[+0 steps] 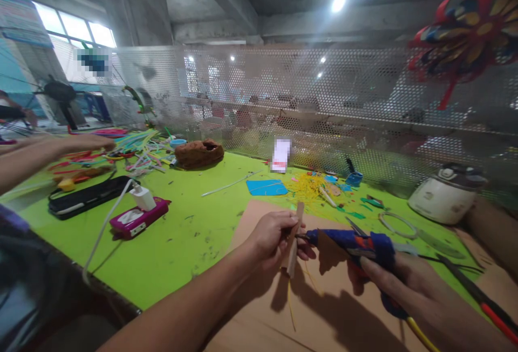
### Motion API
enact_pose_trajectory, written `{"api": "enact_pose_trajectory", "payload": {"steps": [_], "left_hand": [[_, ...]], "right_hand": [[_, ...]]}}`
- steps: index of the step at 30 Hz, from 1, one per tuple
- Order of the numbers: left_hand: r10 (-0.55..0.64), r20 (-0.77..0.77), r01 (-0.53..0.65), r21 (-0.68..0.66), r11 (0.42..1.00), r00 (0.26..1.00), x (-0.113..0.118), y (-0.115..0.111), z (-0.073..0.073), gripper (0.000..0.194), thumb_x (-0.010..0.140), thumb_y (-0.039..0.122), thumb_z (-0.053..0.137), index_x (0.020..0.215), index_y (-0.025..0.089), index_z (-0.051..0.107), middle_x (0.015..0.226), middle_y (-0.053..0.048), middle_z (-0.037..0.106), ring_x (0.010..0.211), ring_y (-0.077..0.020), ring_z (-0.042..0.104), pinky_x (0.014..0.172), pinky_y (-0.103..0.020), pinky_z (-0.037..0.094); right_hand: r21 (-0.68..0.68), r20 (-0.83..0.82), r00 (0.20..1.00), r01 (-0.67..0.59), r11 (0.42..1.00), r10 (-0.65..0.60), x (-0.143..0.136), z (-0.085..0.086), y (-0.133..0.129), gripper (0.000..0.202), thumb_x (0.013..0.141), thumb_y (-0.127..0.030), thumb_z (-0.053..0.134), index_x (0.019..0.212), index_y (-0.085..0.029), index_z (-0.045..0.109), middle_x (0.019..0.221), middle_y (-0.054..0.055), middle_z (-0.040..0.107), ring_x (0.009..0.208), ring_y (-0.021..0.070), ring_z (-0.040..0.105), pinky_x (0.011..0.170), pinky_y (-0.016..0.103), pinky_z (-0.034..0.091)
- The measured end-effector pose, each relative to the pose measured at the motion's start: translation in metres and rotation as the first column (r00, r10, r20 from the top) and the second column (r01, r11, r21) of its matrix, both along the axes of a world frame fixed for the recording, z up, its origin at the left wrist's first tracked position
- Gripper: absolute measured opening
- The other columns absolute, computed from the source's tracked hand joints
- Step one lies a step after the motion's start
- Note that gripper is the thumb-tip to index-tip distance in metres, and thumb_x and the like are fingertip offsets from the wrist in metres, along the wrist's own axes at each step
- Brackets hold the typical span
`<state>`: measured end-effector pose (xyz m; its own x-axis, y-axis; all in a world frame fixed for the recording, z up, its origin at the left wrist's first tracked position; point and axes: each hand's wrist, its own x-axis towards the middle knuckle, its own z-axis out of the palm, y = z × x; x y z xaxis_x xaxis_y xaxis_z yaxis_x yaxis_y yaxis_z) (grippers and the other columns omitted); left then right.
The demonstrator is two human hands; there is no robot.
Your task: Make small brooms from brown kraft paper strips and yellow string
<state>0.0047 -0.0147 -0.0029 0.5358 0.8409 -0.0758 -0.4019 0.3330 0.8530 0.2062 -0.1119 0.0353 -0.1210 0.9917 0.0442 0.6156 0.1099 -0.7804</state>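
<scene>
My left hand (pixel 273 236) is closed around a narrow folded strip of brown cardboard (pixel 292 257), held up at a slant. My right hand (pixel 404 287) grips a blue hot glue gun (pixel 343 239) with a yellow cord. The glue gun's nozzle is at the strip, close to my left fingers; whether it touches cannot be told. A ragged brown scrap (pixel 329 252) hangs by the gun's barrel. Thin yellow strands (pixel 291 309) show below the strip. Beneath both hands lies a large sheet of brown cardboard (pixel 251 314).
On the green table (pixel 194 222) are a magenta power strip (pixel 140 220) with a white charger, a black case (pixel 93 195), a brown pouch (pixel 198 155), blue card (pixel 267 187), yellow shreds (pixel 309 190) and a rice cooker (pixel 445 193). Another person's arm (pixel 52 149) reaches in from the left.
</scene>
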Motion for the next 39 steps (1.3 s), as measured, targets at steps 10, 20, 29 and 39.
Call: {"api": "enact_pose_trajectory", "payload": {"steps": [10, 20, 29, 39], "left_hand": [[0.034, -0.014, -0.034, -0.031, 0.999, 0.999, -0.0003, -0.0001, 0.0000, 0.010, 0.076, 0.017, 0.049, 0.069, 0.011, 0.054, 0.056, -0.004, 0.058, 0.040, -0.0188, 0.060, 0.040, -0.029, 0.047], [0.048, -0.061, -0.050, -0.028, 0.998, 0.997, 0.0000, -0.0043, 0.0064, 0.010, 0.076, 0.018, 0.050, 0.069, 0.012, 0.053, 0.055, -0.003, 0.058, 0.041, -0.0176, 0.060, 0.041, -0.026, 0.047], [-0.006, -0.054, 0.005, -0.020, 1.000, 0.999, 0.0003, -0.0005, 0.0017, 0.011, 0.077, 0.016, 0.044, 0.071, 0.011, 0.052, 0.049, -0.007, 0.060, 0.044, -0.0204, 0.062, 0.042, -0.027, 0.049], [0.057, -0.083, -0.059, -0.017, 0.998, 0.995, -0.0002, -0.0022, 0.0039, 0.014, 0.078, 0.017, 0.048, 0.068, 0.011, 0.056, 0.058, -0.005, 0.061, 0.042, -0.0150, 0.057, 0.041, -0.027, 0.048]], "right_hand": [[-0.008, -0.022, 1.000, 0.000, 1.000, -0.001, 0.0002, -0.0012, -0.0012, 0.049, 0.082, -0.062, 0.045, 0.067, -0.020, 0.065, 0.064, 0.003, 0.058, 0.050, 0.0118, 0.039, 0.046, 0.025, 0.031], [0.028, -0.020, 1.000, -0.007, 1.000, 0.008, 0.0015, -0.0013, -0.0006, 0.048, 0.083, -0.060, 0.045, 0.065, -0.020, 0.064, 0.064, 0.003, 0.057, 0.051, 0.0117, 0.041, 0.047, 0.024, 0.033], [0.005, -0.037, 0.998, -0.048, 0.999, 0.048, 0.0059, -0.0036, 0.0031, 0.046, 0.087, -0.057, 0.044, 0.069, -0.019, 0.063, 0.067, 0.002, 0.058, 0.051, 0.0105, 0.041, 0.045, 0.023, 0.031], [0.031, 0.013, 0.999, -0.034, 0.999, 0.033, 0.0011, 0.0009, -0.0033, 0.048, 0.084, -0.060, 0.043, 0.063, -0.021, 0.061, 0.063, 0.003, 0.057, 0.057, 0.0150, 0.049, 0.056, 0.026, 0.041]]}}
